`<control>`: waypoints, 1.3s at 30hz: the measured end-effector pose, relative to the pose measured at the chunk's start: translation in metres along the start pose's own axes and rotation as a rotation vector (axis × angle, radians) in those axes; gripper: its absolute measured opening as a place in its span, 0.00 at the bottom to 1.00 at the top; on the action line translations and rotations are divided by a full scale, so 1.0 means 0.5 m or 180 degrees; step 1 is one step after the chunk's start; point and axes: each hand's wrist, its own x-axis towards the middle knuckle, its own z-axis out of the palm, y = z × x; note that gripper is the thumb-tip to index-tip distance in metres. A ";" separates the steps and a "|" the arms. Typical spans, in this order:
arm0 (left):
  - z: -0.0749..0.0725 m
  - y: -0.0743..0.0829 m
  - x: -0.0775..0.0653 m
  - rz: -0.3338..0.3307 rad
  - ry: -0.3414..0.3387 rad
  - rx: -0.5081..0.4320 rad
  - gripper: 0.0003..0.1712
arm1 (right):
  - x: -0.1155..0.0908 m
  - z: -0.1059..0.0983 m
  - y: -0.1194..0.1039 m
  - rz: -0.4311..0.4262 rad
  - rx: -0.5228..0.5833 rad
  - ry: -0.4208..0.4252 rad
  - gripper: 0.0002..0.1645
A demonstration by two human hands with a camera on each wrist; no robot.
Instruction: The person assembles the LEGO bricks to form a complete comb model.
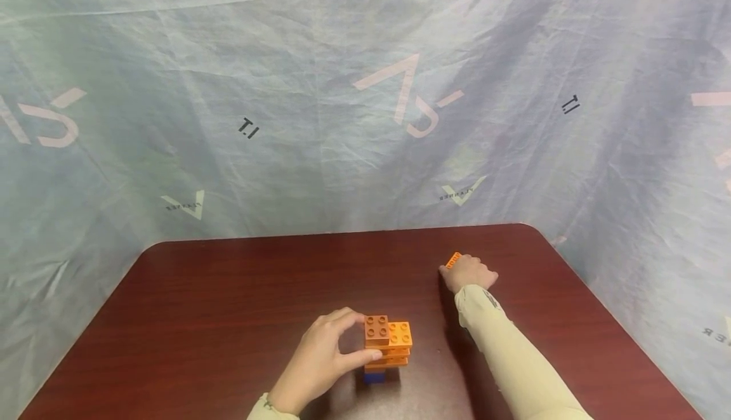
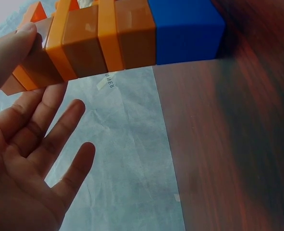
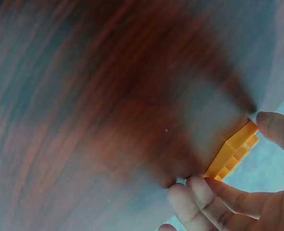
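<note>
A tall stack of toy building bricks [image 1: 400, 339] stands upright near the front middle of the table. Orange plates and brown bricks alternate in it, with a brown brick [image 1: 376, 330] on top and a blue brick [image 2: 187, 31] at the base. My left hand [image 1: 322, 347] pinches the upper part of the stack between thumb and forefinger, while the other fingers spread free in the left wrist view. Farther back on the right, my right hand [image 1: 471, 274] holds a flat, studded orange brick [image 3: 232, 150] between thumb and fingers, at or just above the tabletop.
The dark red wooden table [image 1: 240, 306] has rounded far corners. Behind it and along both sides hangs a pale grey printed sheet [image 1: 320, 122]. The right forearm [image 1: 520, 356] reaches across the table's right part.
</note>
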 end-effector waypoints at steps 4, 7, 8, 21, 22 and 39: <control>-0.001 0.002 0.000 0.0051 0.0037 0.0009 0.28 | -0.001 -0.013 0.005 -0.0015 0.0017 -0.0142 0.36; -0.002 0.002 -0.001 0.0044 0.0046 0.0003 0.27 | -0.005 -0.023 0.008 -0.0072 0.0043 -0.0260 0.33; -0.002 0.001 -0.001 0.0033 0.0040 -0.0005 0.26 | -0.006 -0.026 0.009 -0.0098 0.0056 -0.0292 0.31; 0.000 -0.002 0.000 -0.0055 0.0013 0.0031 0.26 | -0.017 -0.038 0.028 -0.0232 0.0103 -0.0294 0.28; 0.000 -0.002 0.000 -0.0049 0.0013 0.0033 0.26 | -0.018 -0.037 0.030 -0.0249 0.0105 -0.0265 0.28; 0.002 0.002 -0.002 -0.0075 0.0011 -0.0005 0.27 | -0.041 -0.047 0.045 -0.0582 0.0174 0.0078 0.22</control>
